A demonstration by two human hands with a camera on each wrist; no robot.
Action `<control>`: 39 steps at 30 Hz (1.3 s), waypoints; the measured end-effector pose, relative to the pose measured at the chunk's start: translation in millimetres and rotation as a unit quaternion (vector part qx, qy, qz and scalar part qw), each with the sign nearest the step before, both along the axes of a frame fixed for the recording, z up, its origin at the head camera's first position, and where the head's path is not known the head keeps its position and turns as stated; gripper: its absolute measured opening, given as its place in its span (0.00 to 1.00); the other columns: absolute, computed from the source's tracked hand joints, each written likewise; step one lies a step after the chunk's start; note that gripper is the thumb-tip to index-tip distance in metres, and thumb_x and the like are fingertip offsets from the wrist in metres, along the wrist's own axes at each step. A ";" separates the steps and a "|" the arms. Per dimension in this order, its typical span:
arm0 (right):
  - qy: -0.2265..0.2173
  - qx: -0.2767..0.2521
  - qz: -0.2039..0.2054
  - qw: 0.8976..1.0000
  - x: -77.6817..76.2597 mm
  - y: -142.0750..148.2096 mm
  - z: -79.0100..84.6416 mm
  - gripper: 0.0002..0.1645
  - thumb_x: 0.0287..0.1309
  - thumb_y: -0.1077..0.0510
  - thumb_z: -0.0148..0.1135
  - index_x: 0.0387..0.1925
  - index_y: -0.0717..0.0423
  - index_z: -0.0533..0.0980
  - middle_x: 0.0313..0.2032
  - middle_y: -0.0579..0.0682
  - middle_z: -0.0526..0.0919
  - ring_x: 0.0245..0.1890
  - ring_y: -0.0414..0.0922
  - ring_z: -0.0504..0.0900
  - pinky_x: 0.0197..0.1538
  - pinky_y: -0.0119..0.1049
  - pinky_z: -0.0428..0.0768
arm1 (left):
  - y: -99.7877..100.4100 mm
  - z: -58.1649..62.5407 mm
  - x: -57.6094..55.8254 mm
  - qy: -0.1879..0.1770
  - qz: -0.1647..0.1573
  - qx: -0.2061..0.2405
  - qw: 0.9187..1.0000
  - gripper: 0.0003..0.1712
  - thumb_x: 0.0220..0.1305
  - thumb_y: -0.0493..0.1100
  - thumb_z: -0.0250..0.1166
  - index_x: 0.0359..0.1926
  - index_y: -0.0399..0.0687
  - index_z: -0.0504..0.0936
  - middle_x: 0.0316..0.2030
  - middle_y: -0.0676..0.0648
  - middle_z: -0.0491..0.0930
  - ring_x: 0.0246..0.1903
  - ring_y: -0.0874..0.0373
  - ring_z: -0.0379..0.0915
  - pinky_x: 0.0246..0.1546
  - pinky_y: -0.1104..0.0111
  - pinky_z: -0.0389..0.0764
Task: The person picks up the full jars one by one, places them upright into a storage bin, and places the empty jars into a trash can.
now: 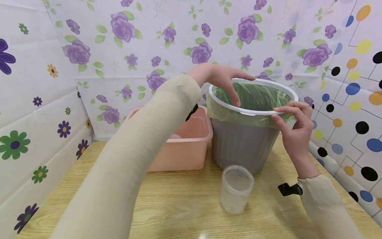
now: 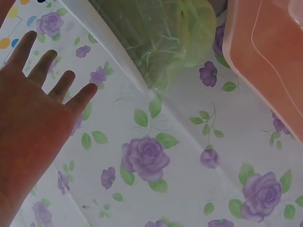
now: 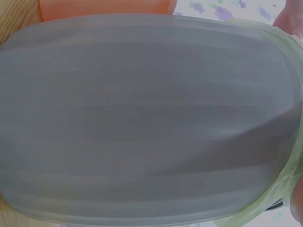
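A grey trash bin (image 1: 244,142) stands on the table, lined with a green plastic bag (image 1: 262,94) folded over its top. The white ring (image 1: 293,93) sits round the bin's mouth over the bag. At the ring's right front, my right hand (image 1: 298,126) pinches the edge, thumb below and fingers on top. My left hand (image 1: 219,78) is spread over the ring's left side, thumb near the front edge. In the left wrist view, the fingers of the left hand (image 2: 42,113) are extended and apart. The bin's grey wall (image 3: 151,118) fills most of the right wrist view.
A pink plastic tub (image 1: 182,156) stands left of the bin, partly hidden by my left sleeve (image 1: 134,149). A clear lidded jar (image 1: 235,189) is in front of the bin on the wooden table (image 1: 179,205). Patterned sheets (image 1: 179,36) enclose the table at the back and sides.
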State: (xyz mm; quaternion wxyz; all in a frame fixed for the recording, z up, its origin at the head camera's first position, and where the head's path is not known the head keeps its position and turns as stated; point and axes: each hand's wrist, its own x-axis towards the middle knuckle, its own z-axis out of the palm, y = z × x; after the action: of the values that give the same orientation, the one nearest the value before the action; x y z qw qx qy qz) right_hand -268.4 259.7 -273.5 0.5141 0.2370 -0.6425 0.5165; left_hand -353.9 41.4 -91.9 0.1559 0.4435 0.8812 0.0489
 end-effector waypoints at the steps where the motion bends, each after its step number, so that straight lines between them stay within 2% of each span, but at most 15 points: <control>1: 0.000 0.001 -0.001 1.000 -0.1 0.2 0.1 0.14 0.52 0.65 0.72 0.38 0.72 0.83 0.43 0.33 0.76 0.52 0.39 0.68 0.63 0.33 0.61 | -2.2 -1.0 0.0 0.001 -0.002 0.008 1.000 0.59 0.55 0.57 0.74 0.79 0.69 0.45 0.79 0.60 0.40 0.79 0.61 0.32 0.79 0.59 0.47; 7: -0.001 0.024 -0.030 0.999 0.5 2.7 1.2 0.14 0.52 0.65 0.72 0.37 0.74 0.82 0.43 0.30 0.76 0.51 0.36 0.67 0.63 0.33 0.60 | -19.6 -9.0 -1.6 0.009 -0.029 0.062 0.998 0.60 0.54 0.58 0.74 0.79 0.66 0.45 0.79 0.61 0.41 0.79 0.61 0.34 0.78 0.59 0.49; 13: -0.011 0.046 -0.043 0.998 4.5 3.9 4.8 0.13 0.52 0.65 0.72 0.36 0.74 0.82 0.42 0.28 0.75 0.51 0.33 0.68 0.62 0.32 0.60 | -35.4 -24.7 1.8 0.019 -0.043 0.104 0.994 0.58 0.54 0.56 0.75 0.78 0.63 0.50 0.79 0.58 0.45 0.78 0.61 0.36 0.78 0.59 0.50; 20: -0.008 0.087 -0.043 0.995 12.0 7.1 12.9 0.12 0.50 0.67 0.73 0.36 0.73 0.83 0.43 0.28 0.75 0.51 0.33 0.68 0.58 0.29 0.60 | -45.3 -42.7 18.3 0.053 -0.072 0.147 0.985 0.55 0.51 0.58 0.76 0.76 0.63 0.56 0.78 0.56 0.50 0.78 0.61 0.42 0.77 0.60 0.52; 25: -0.005 0.133 -0.027 0.991 12.3 16.2 19.7 0.10 0.50 0.69 0.73 0.34 0.74 0.83 0.43 0.27 0.76 0.50 0.32 0.68 0.56 0.27 0.61 | -53.0 -56.7 33.1 0.074 -0.102 0.192 0.973 0.55 0.50 0.58 0.77 0.76 0.62 0.58 0.79 0.56 0.47 0.78 0.62 0.39 0.77 0.58 0.53; 28: -0.015 0.165 -0.021 0.986 11.9 23.7 25.1 0.09 0.49 0.70 0.72 0.34 0.73 0.83 0.43 0.27 0.76 0.50 0.31 0.68 0.56 0.27 0.62 | -56.2 -68.5 40.4 0.097 -0.119 0.226 0.962 0.55 0.50 0.58 0.77 0.76 0.60 0.59 0.79 0.55 0.45 0.78 0.62 0.37 0.77 0.58 0.54; 32: -0.038 0.213 -0.021 0.976 9.9 33.7 31.8 0.10 0.46 0.75 0.72 0.34 0.70 0.84 0.42 0.27 0.76 0.50 0.30 0.69 0.57 0.26 0.61 | -59.5 -86.6 46.5 0.119 -0.146 0.262 0.946 0.54 0.50 0.57 0.77 0.75 0.54 0.60 0.79 0.50 0.47 0.78 0.59 0.40 0.77 0.57 0.52; 35: -0.057 0.252 -0.025 0.966 4.7 43.2 34.6 0.15 0.42 0.78 0.72 0.35 0.67 0.85 0.42 0.27 0.75 0.50 0.29 0.69 0.54 0.26 0.62 | -62.6 -98.6 52.3 0.116 -0.148 0.281 0.941 0.53 0.50 0.56 0.78 0.74 0.54 0.63 0.78 0.50 0.48 0.77 0.59 0.43 0.76 0.56 0.52; 39: -0.093 0.291 -0.040 0.951 0.8 53.2 36.9 0.18 0.42 0.77 0.73 0.37 0.59 0.87 0.42 0.28 0.75 0.48 0.29 0.69 0.48 0.27 0.62 | -65.9 -111.3 60.3 0.115 -0.152 0.293 0.937 0.51 0.49 0.55 0.78 0.73 0.54 0.65 0.77 0.50 0.51 0.76 0.59 0.45 0.75 0.57 0.55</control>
State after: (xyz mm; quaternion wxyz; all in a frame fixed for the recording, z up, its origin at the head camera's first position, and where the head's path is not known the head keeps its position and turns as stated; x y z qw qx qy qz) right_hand -267.6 313.0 -236.6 0.3811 0.3012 -0.8190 0.3055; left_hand -293.7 -24.5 -203.2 -0.0777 0.6009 0.7619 0.2289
